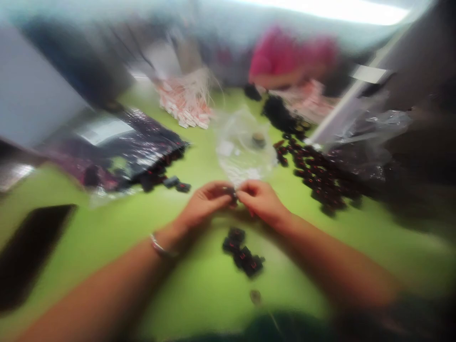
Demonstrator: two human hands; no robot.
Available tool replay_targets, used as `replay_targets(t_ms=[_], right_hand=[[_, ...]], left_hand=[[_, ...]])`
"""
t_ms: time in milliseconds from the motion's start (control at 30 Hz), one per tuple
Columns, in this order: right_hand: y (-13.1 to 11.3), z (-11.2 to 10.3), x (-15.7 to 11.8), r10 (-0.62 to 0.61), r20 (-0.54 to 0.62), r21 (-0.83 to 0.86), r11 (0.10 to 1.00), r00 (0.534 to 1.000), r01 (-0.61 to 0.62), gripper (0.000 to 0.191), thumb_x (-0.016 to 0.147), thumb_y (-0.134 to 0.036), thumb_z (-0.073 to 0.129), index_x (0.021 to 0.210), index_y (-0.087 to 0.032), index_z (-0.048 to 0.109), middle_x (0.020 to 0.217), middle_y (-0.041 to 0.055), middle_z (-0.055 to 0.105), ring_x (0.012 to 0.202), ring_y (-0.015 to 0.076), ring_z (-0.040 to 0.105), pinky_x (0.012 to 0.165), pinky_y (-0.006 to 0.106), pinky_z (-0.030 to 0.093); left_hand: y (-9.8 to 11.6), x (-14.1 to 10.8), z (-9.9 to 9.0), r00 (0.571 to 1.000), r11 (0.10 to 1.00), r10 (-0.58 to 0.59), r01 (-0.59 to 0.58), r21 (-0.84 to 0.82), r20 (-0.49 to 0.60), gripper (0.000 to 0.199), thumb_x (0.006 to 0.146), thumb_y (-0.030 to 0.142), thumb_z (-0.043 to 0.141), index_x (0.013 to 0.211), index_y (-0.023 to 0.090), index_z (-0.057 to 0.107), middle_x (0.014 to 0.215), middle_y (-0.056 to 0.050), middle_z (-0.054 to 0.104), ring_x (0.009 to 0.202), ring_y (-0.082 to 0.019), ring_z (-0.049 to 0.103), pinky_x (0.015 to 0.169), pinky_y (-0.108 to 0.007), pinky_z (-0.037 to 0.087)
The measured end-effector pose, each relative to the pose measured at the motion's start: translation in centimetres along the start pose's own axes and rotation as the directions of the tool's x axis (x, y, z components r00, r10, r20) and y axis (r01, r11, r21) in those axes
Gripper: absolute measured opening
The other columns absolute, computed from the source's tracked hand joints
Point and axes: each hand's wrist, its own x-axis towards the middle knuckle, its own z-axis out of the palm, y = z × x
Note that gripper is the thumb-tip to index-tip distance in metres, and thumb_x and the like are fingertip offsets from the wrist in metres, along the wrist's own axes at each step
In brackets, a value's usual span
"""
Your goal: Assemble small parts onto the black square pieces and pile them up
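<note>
My left hand (pixel 212 199) and my right hand (pixel 261 202) meet over the middle of the green table, fingertips pinched together. Between them is a small dark part (pixel 232 194), mostly covered by the fingers and blurred; it resembles the black pieces around. Just beyond the fingers lies a clear plastic bag (pixel 245 142) with small white pieces in its near end. Closer to me, below the hands, sits a little cluster of black parts (pixel 244 254) with reddish marks. A silvery bracelet (pixel 158 244) circles my left wrist.
Many black parts (pixel 317 178) are heaped at the right, beside crumpled clear plastic (pixel 374 133). At the left lies a bag of dark parts (pixel 142 142). White-ended wires (pixel 188 104) are piled at the back. A dark flat object (pixel 32 251) rests far left. A person in pink (pixel 278 57) sits opposite.
</note>
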Motion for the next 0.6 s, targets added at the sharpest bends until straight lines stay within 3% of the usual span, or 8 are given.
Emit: replay_targets(t_ms=[233,400,500,600], right_hand=[[0.57,0.67,0.10,0.001,-0.047,-0.085,0.996,0.999,-0.005,0.011,0.073,-0.019,0.055,0.064,-0.019,0.049,0.049,-0.0074,0.049,0.032,0.0054,0.043,0.030,0.017,0.033],[0.88,0.76,0.17,0.050,0.029,-0.115,0.992,0.998,-0.046,0.013,0.072,-0.016,0.054,0.062,-0.020,0.045,0.046,-0.0093,0.045,0.029,0.0054,0.041,0.027,0.017,0.030],[0.71,0.54,0.13,0.026,0.029,-0.085,0.996,0.999,-0.023,0.013,0.072,-0.017,0.055,0.063,-0.020,0.046,0.046,-0.0090,0.047,0.029,0.0054,0.043,0.028,0.016,0.031],[0.52,0.32,0.20,0.051,0.061,0.047,0.997,0.997,-0.054,0.010,0.075,-0.019,0.055,0.066,-0.018,0.050,0.047,-0.0075,0.052,0.033,0.0064,0.049,0.032,0.016,0.038]], left_hand=[[-0.11,-0.07,0.17,0.998,0.989,0.026,-0.016,0.148,-0.065,0.032,0.068,0.022,0.078,0.098,0.015,0.071,0.086,-0.007,0.074,0.069,-0.016,0.067,0.070,-0.028,0.054],[0.11,-0.09,-0.18,1.000,0.966,0.019,-0.018,0.258,0.000,0.028,0.070,0.023,0.076,0.097,0.015,0.073,0.089,-0.008,0.074,0.071,-0.016,0.067,0.072,-0.027,0.053],[0.19,0.03,-0.30,0.999,0.981,-0.023,0.016,0.192,0.038,0.028,0.071,0.021,0.076,0.098,0.016,0.072,0.086,-0.006,0.074,0.070,-0.015,0.066,0.071,-0.026,0.053],[0.16,0.19,-0.19,0.998,0.997,-0.054,0.053,0.052,0.032,0.029,0.072,0.021,0.076,0.099,0.017,0.068,0.083,-0.005,0.073,0.070,-0.014,0.067,0.070,-0.026,0.053]])
